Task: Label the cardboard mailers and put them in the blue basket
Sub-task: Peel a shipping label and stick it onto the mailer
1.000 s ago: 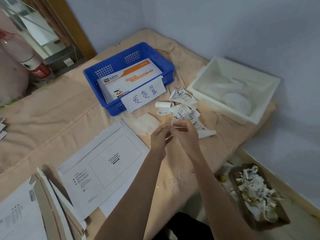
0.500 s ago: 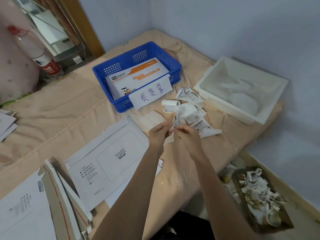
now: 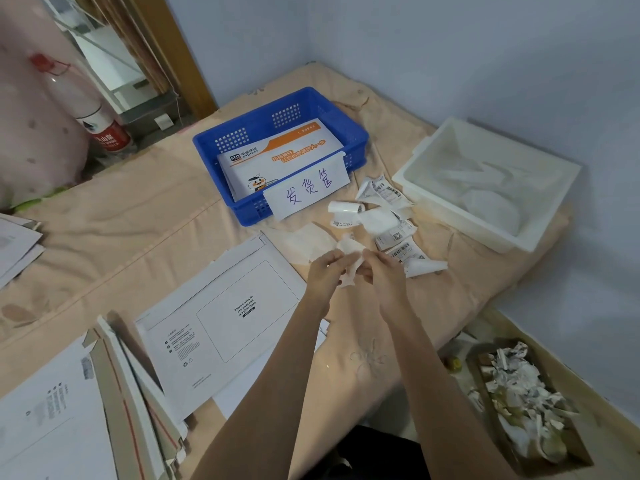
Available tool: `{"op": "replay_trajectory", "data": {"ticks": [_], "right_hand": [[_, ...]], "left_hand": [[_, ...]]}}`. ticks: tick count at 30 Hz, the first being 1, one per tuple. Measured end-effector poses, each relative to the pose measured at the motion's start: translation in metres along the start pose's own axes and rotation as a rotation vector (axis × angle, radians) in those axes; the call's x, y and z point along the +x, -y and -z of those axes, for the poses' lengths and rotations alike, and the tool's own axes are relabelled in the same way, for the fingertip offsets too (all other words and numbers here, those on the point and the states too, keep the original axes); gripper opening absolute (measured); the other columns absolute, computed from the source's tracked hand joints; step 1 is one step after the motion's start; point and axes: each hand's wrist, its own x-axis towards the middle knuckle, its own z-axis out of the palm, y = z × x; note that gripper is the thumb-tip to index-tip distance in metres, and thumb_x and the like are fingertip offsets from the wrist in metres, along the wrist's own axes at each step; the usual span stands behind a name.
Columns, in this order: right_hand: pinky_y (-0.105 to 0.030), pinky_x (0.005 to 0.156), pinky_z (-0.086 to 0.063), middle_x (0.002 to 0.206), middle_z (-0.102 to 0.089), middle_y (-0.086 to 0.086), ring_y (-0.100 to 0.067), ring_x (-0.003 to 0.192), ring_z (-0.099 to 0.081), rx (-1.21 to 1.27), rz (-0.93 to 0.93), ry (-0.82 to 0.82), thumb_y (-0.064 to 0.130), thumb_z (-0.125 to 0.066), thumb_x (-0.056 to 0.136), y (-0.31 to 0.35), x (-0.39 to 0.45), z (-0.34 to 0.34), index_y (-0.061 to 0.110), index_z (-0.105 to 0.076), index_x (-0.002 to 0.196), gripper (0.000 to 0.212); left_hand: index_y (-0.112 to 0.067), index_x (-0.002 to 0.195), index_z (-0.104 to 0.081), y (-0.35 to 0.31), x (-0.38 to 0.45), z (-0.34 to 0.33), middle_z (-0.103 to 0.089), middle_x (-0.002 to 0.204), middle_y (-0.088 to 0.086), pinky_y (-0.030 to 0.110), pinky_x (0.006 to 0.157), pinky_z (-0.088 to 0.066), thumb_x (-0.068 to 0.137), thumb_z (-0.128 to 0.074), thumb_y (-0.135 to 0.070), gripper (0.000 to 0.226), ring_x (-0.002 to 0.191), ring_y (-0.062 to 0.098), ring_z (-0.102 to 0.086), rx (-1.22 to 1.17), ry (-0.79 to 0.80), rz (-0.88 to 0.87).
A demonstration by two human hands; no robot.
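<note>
My left hand (image 3: 325, 271) and my right hand (image 3: 384, 275) meet above the peach-coloured bed cover, both pinching one white label (image 3: 350, 259) that curls up between them. A white cardboard mailer (image 3: 221, 323) lies flat to the left of my hands, its printed waybill box facing up. The blue basket (image 3: 349, 126) sits farther back with an orange-and-white mailer (image 3: 277, 155) inside and a handwritten paper sign (image 3: 308, 188) on its front wall. Loose barcode labels (image 3: 388, 216) lie in a heap just beyond my right hand.
A white plastic tray (image 3: 429, 164) stands at the right near the wall. More mailers (image 3: 114, 403) are stacked at the lower left. A cardboard box of crumpled label backing (image 3: 519, 400) sits on the floor at the lower right. A red-labelled bottle (image 3: 100, 129) stands at the far left.
The view has shifted, so the basket and mailer sit further right. My hands stay together on the label, which now curls up more between them.
</note>
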Motion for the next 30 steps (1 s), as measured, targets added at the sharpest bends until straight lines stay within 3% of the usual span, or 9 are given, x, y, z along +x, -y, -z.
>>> {"op": "replay_trajectory", "data": {"ticks": [5, 7, 9, 14, 17, 19, 23, 27, 30], "right_hand": [[-0.037, 0.074, -0.046, 0.057, -0.062, 0.003, -0.018, 0.066, -0.057, -0.034, -0.044, -0.042, 0.015, -0.057, 0.091, -0.003, 0.003, 0.002, 0.015, -0.062, 0.063, 0.028], [-0.045, 0.081, -0.050, 0.066, -0.063, -0.004, -0.024, 0.075, -0.059, -0.048, -0.076, -0.067, 0.016, -0.055, 0.092, -0.002, 0.006, 0.004, 0.015, -0.063, 0.066, 0.026], [-0.043, 0.083, -0.051, 0.075, -0.064, -0.005, -0.025, 0.080, -0.061, -0.034, -0.116, -0.089, 0.018, -0.052, 0.094, 0.001, 0.008, 0.009, 0.011, -0.066, 0.077, 0.023], [-0.023, 0.063, -0.051, 0.076, -0.066, -0.003, -0.010, 0.065, -0.062, 0.046, -0.206, -0.001, 0.042, -0.041, 0.100, 0.008, 0.005, 0.013, 0.009, -0.064, 0.081, 0.045], [-0.029, 0.073, -0.051, 0.085, -0.069, 0.000, -0.012, 0.077, -0.063, -0.065, -0.168, 0.079, 0.045, -0.057, 0.090, 0.008, 0.001, 0.008, 0.018, -0.065, 0.094, 0.029], [-0.041, 0.086, -0.051, 0.077, -0.071, 0.004, -0.016, 0.079, -0.065, -0.208, -0.073, 0.099, 0.041, -0.063, 0.081, 0.004, 0.001, 0.005, 0.021, -0.066, 0.083, 0.020], [-0.053, 0.092, -0.049, 0.087, -0.068, -0.014, -0.027, 0.086, -0.065, -0.191, -0.021, 0.021, 0.045, -0.056, 0.066, -0.001, 0.002, 0.000, 0.010, -0.064, 0.078, 0.038], [-0.053, 0.090, -0.050, 0.092, -0.066, -0.018, -0.031, 0.093, -0.065, -0.140, -0.002, -0.017, 0.034, -0.058, 0.081, -0.003, -0.001, -0.004, 0.000, -0.063, 0.091, 0.036], [-0.048, 0.084, -0.050, 0.092, -0.065, -0.022, -0.030, 0.085, -0.062, -0.148, 0.042, -0.047, 0.030, -0.056, 0.086, 0.000, -0.007, -0.007, -0.007, -0.060, 0.095, 0.038]], "left_hand": [[-0.013, 0.089, -0.065, 0.001, -0.002, 0.002, -0.065, 0.088, 0.007, 0.023, 0.072, -0.052, 0.090, -0.057, -0.009, 0.009, 0.079, 0.019, -0.060, -0.103, 0.038, -0.051], [-0.013, 0.074, -0.056, 0.002, -0.002, 0.005, -0.062, 0.083, 0.006, 0.022, 0.064, -0.052, 0.091, -0.055, -0.006, 0.018, 0.075, 0.022, -0.060, -0.135, 0.039, -0.045], [-0.013, 0.068, -0.045, 0.004, 0.000, 0.008, -0.060, 0.081, 0.005, 0.022, 0.059, -0.051, 0.092, -0.054, -0.005, 0.027, 0.071, 0.021, -0.060, -0.177, 0.031, -0.018], [-0.012, 0.072, -0.039, 0.008, 0.002, 0.008, -0.061, 0.086, 0.008, 0.031, 0.072, -0.057, 0.096, -0.051, -0.012, 0.027, 0.071, 0.023, -0.063, -0.195, -0.047, 0.001], [-0.011, 0.073, -0.039, 0.008, 0.003, 0.005, -0.058, 0.092, 0.007, 0.030, 0.067, -0.057, 0.097, -0.050, -0.013, 0.026, 0.080, 0.027, -0.063, -0.144, -0.093, -0.023], [-0.010, 0.081, -0.044, 0.009, 0.004, 0.004, -0.055, 0.096, 0.010, 0.028, 0.063, -0.057, 0.097, -0.048, -0.014, 0.017, 0.089, 0.029, -0.059, -0.117, -0.108, -0.037], [-0.010, 0.086, -0.044, 0.005, 0.004, 0.005, -0.050, 0.093, 0.008, 0.027, 0.066, -0.055, 0.098, -0.043, -0.015, 0.014, 0.090, 0.025, -0.052, -0.080, -0.159, -0.034], [-0.008, 0.087, -0.043, 0.002, 0.002, 0.005, -0.049, 0.090, 0.005, 0.034, 0.080, -0.053, 0.100, -0.040, -0.020, 0.018, 0.089, 0.022, -0.050, -0.084, -0.205, 0.009], [-0.007, 0.101, -0.045, -0.002, -0.002, 0.003, -0.057, 0.099, 0.008, 0.032, 0.076, -0.055, 0.097, -0.051, -0.030, 0.024, 0.084, 0.021, -0.060, -0.170, -0.147, 0.047]]}}
